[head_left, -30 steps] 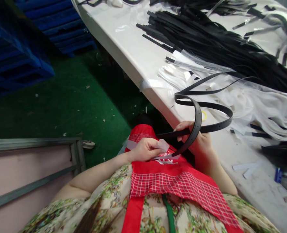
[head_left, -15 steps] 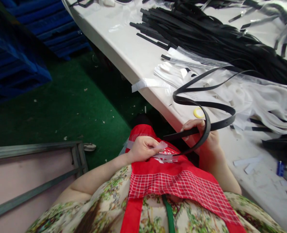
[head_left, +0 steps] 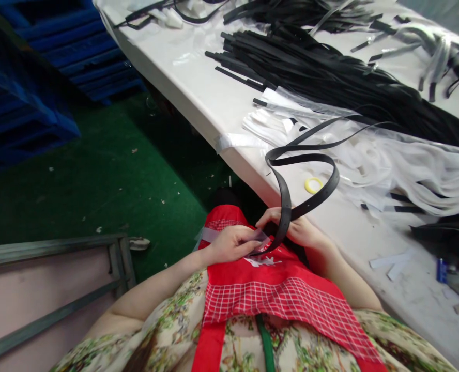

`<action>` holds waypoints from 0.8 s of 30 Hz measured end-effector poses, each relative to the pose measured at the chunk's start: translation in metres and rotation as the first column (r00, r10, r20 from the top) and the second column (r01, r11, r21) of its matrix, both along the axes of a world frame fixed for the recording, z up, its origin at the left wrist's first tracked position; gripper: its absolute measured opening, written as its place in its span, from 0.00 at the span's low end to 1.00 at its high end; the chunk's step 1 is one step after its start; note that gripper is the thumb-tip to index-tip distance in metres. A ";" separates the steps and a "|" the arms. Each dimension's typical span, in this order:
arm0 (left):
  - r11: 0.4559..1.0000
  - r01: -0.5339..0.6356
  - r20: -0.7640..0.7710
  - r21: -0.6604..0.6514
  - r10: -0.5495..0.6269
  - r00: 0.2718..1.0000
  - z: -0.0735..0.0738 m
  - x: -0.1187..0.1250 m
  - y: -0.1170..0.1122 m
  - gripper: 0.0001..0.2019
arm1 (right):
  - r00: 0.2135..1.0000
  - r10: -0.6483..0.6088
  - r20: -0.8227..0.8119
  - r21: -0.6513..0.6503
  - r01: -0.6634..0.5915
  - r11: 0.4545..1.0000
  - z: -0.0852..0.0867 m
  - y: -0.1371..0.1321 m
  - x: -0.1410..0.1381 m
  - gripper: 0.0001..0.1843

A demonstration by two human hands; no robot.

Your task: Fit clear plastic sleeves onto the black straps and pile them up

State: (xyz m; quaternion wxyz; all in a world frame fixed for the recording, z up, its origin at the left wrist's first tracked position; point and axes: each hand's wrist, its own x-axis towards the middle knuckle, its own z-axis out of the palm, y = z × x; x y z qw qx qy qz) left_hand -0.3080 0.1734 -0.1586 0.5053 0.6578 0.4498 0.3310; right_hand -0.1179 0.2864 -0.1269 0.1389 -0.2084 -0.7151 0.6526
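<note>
Above my lap, my right hand [head_left: 291, 227] grips a long black strap [head_left: 322, 192] that has small holes in it. The strap loops up over the table edge, and one of its ends comes down close to my left hand [head_left: 234, 244]. My left fingers are closed on a small piece of clear plastic film [head_left: 259, 238], just in front of the red apron [head_left: 229, 274]. Whether the left fingers also touch the strap end is hard to make out.
On the white table [head_left: 198, 77] lie a thick bundle of black straps [head_left: 310, 72], white wrapped strips [head_left: 419, 170], a yellow ring [head_left: 313, 185] and a blue cylinder [head_left: 441, 270]. Blue pallets [head_left: 86, 57] stand at left, a metal frame [head_left: 117, 258] nearer.
My right hand has moved left and slightly down with the strap, close to my left hand. The strap's loops have shifted left with it. The left hand stays on the plastic film.
</note>
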 end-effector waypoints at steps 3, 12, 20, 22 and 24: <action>0.993 -0.001 -0.047 -0.122 -0.005 0.999 -0.009 0.000 -0.002 0.24 | 1.000 0.015 -0.010 0.006 -0.015 1.000 -0.012 -0.002 -0.007 0.21; 0.942 0.016 0.035 -0.334 -0.004 0.999 -0.016 0.004 0.003 0.19 | 0.935 0.065 -0.350 -0.519 -0.251 0.817 -0.019 -0.001 0.022 0.45; 0.940 0.313 0.075 -0.132 -0.305 0.949 -0.014 -0.019 0.008 0.16 | 0.944 -0.190 -0.269 -0.602 -0.010 0.799 -0.024 -0.016 0.001 0.15; 0.922 0.371 0.098 -0.109 -0.361 0.927 -0.013 -0.023 0.011 0.19 | 0.938 -0.279 -0.204 -0.662 0.078 0.746 -0.027 -0.020 -0.002 0.16; 0.922 0.374 0.049 -0.098 -0.370 0.928 -0.015 -0.023 0.014 0.22 | 0.926 -0.341 -0.161 -0.710 0.131 0.692 -0.030 -0.021 -0.004 0.16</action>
